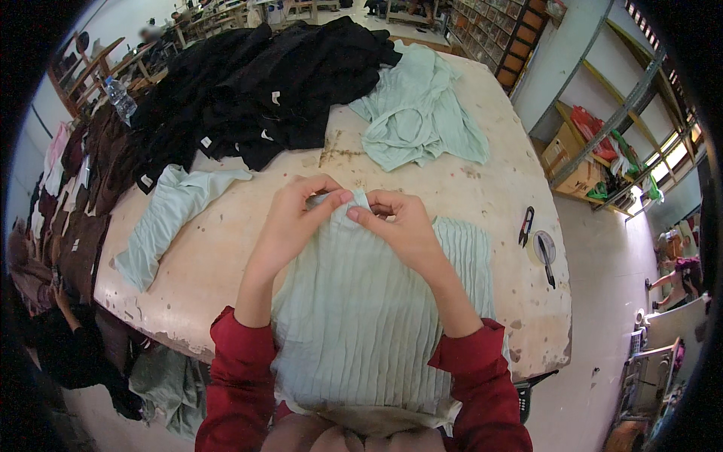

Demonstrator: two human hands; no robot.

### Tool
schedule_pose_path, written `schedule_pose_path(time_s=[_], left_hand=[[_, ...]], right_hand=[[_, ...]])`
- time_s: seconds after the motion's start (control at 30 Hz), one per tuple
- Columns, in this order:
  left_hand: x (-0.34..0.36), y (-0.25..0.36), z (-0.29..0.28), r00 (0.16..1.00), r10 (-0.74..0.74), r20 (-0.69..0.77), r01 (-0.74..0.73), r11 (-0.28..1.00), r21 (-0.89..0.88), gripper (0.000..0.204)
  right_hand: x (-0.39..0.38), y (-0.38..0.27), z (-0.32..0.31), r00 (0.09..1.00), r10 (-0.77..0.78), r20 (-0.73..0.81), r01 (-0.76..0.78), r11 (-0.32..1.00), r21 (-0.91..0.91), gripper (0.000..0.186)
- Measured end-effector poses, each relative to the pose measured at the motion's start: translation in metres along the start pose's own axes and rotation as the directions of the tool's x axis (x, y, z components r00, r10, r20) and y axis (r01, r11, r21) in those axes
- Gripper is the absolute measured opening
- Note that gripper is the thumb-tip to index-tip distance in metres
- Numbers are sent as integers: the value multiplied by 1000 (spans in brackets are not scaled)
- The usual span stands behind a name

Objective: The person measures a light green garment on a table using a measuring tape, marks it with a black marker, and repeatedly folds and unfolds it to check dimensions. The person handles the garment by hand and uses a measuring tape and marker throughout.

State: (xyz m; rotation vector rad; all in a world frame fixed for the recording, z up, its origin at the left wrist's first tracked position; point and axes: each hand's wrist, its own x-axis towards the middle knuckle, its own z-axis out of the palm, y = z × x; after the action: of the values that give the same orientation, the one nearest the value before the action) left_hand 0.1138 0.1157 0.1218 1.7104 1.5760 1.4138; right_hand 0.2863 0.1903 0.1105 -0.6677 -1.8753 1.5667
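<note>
A pale mint pleated garment lies over the near edge of the table, its folds running toward me. At its far end, my left hand pinches the cloth between thumb and fingers. My right hand grips the same edge a short way to the right, thumb on top. Between the two hands a small strip of the fabric stands up. More pleats of mint cloth spread out beyond my right forearm.
Black garments are heaped across the far left of the worn table. A mint garment lies beyond my hands, a mint piece to the left. Thread snips and a black pen rest at right. A person stands at left.
</note>
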Motion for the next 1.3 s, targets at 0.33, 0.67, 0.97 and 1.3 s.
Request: schedule_pose_path(time_s=[0.33, 0.67, 0.97, 1.3], left_hand=[[2, -1, -3, 1000, -1, 13, 1, 1000, 6, 20], [10, -30, -10, 994, -104, 32, 105, 994, -35, 26], [8, -25, -10, 993, -104, 53, 107, 991, -75, 26], [13, -68, 1, 994, -80, 71, 81, 997, -13, 20]], right_hand=[[0, 2, -19, 987, -46, 154, 69, 987, -145, 22], [-34, -6, -121, 984, 100, 149, -16, 876, -482, 29], [-39, 7, -131, 973, -127, 195, 207, 856, -474, 27], [-36, 43, -164, 989, 129, -74, -149, 851, -503, 41]])
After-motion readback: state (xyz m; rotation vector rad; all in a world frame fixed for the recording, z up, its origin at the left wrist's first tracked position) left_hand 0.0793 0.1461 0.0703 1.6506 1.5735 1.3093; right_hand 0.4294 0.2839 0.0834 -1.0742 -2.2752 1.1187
